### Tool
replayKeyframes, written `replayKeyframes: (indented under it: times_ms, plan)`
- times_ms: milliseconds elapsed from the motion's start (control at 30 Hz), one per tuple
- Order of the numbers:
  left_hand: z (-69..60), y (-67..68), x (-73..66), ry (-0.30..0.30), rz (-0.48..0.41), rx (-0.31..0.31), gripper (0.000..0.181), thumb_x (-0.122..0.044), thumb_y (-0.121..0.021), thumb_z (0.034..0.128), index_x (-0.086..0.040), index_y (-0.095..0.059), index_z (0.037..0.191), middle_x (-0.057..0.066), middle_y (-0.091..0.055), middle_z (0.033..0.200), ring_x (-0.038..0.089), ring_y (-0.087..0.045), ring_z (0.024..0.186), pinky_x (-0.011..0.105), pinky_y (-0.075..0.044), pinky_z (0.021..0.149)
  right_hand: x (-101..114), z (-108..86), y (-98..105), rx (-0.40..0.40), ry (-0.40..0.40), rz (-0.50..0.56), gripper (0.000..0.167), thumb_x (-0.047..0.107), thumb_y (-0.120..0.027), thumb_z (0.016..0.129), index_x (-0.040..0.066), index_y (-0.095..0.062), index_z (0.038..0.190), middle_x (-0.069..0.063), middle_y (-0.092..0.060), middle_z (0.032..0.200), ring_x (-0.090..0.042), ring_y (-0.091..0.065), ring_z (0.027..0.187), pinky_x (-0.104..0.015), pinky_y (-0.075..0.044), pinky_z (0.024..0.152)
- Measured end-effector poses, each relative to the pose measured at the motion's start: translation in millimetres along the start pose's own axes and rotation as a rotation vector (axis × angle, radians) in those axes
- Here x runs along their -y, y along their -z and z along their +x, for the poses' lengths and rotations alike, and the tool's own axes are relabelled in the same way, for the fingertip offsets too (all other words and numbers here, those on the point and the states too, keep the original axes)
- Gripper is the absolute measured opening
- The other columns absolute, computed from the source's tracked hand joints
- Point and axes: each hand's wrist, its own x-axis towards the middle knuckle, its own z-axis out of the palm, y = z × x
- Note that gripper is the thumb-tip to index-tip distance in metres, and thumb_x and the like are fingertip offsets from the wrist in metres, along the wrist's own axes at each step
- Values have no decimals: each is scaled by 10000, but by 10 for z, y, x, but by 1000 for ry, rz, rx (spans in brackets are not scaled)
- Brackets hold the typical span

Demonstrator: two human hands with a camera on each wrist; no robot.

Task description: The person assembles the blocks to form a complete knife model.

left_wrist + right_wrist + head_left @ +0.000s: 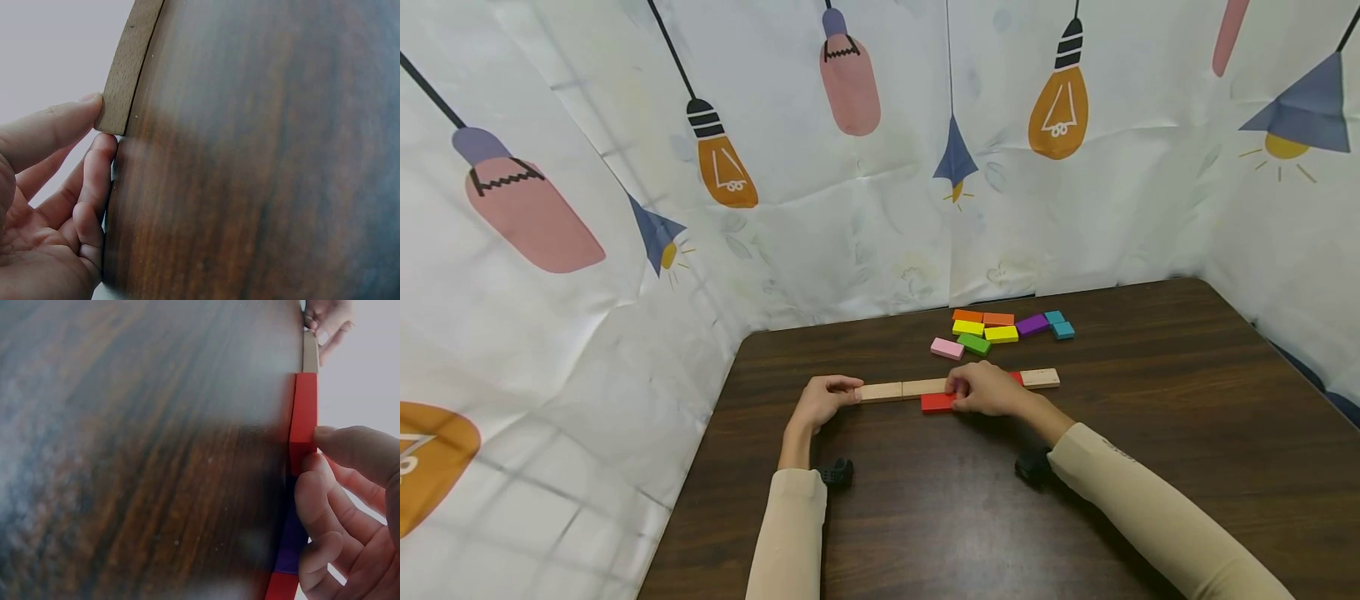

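A brown wooden table [925, 508] is lying under the left hand [822, 400], which is pinching a long tan wooden block's [880, 392] end. Left wrist: pushing hard could slide it. Right wrist: the right hand [359, 515] is gripping a boxy red wood-like block [305, 412]; slipping could knock it crooked.

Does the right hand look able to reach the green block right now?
Likely yes: the green block lies uncovered just beyond the right hand, though that hand holds a red block.

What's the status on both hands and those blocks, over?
Left hand at the end of leftmost wooden block, gripping. Right hand pinching front red block. Other colored blocks farther back, apparently out of the way.
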Motion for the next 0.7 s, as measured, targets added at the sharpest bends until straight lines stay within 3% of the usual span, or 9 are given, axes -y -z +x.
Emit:
replayKeyframes:
  times_ms: [700]
  plan:
    - [11,-3,10,-7,2,-2,230,-162,-790,907,-150,-797,1136,72,-728,1049,194,-648,896,361,-539,832,11,22,-19,0,-4,-3,147,164,-813,870,146,-719,982,47,-623,754,-100,-546,666,-262,-462,646]
